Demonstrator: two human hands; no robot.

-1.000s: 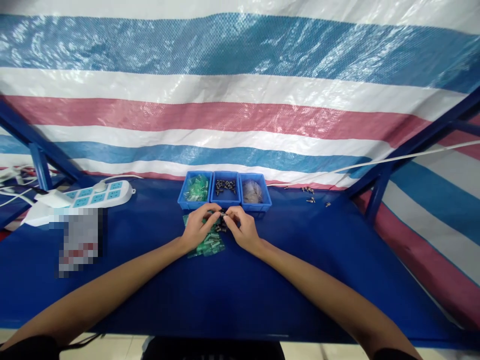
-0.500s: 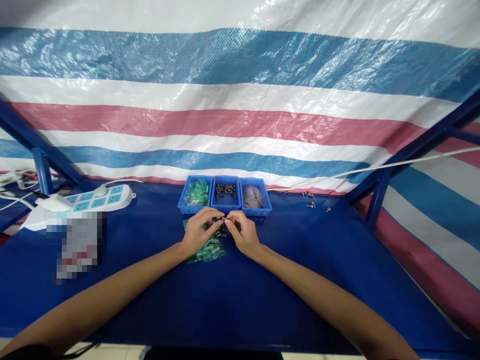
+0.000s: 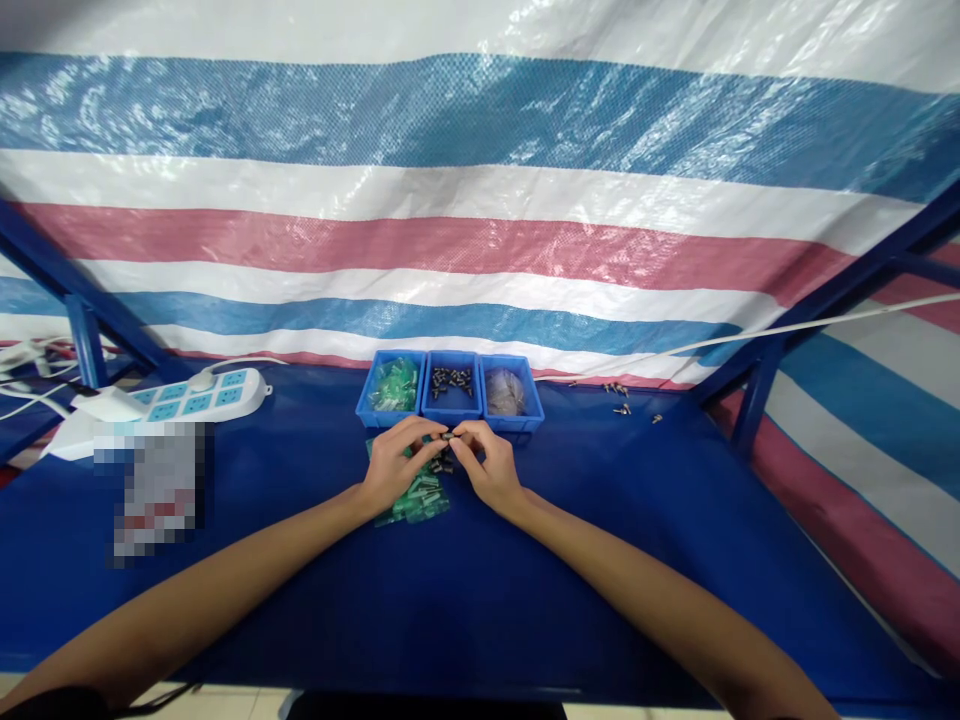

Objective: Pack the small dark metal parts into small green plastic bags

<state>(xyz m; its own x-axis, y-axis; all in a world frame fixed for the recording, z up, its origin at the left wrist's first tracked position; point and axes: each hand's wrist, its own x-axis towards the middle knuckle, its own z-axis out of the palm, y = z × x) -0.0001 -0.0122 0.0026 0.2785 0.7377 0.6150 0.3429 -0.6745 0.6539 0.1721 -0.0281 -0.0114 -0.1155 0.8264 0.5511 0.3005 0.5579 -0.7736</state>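
Observation:
My left hand (image 3: 394,463) and my right hand (image 3: 491,468) meet in front of the middle bin, fingertips pinched on one small metal fitting (image 3: 448,436) between them. Under and beside the fingers lie several dark metal fittings (image 3: 442,463). Green plastic packets (image 3: 416,500) spread on the table below my left hand, which hides part of them. Behind stand three blue bins: the left bin (image 3: 390,422) holds green packets, the middle bin (image 3: 451,410) dark fittings, the right bin (image 3: 514,424) a clear bag.
A white power strip (image 3: 244,392) with plugs and cables lies at the left, near a blurred packet (image 3: 161,490). Loose small metal pieces (image 3: 622,410) lie at the back right of the blue table (image 3: 585,620). A striped sheet (image 3: 465,245) hangs behind.

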